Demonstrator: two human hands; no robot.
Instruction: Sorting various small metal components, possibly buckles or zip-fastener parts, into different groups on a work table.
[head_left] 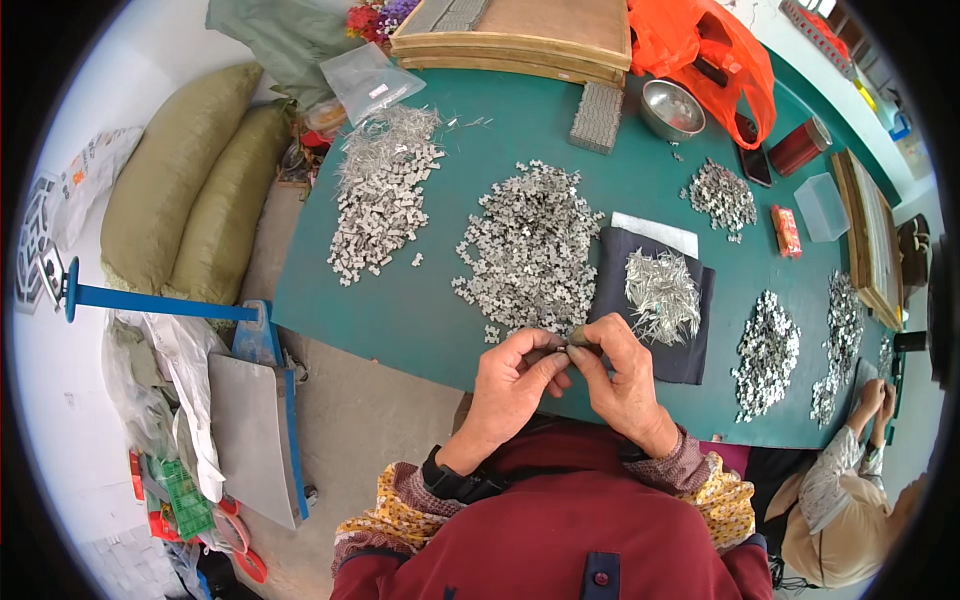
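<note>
My left hand (520, 385) and my right hand (622, 382) meet at the table's near edge, fingertips pinched together around a tiny metal piece (562, 349). Its exact shape is mostly hidden by the fingers. Just beyond them spreads a large pile of small silvery metal pieces (530, 245). Right of that pile, a heap of thin metal pins (662, 298) lies on a dark folded cloth (683, 366), with a white pad (655, 234) partly under it.
The green table (310, 305) holds more metal-part piles (375, 230), wooden trays (510, 45), a metal bowl (672, 110), an orange plastic bag (700, 50), a phone (755, 166) and a clear plastic box (825, 208). Another person's hands (877, 398) work at right. Full sacks (180, 170) stand left.
</note>
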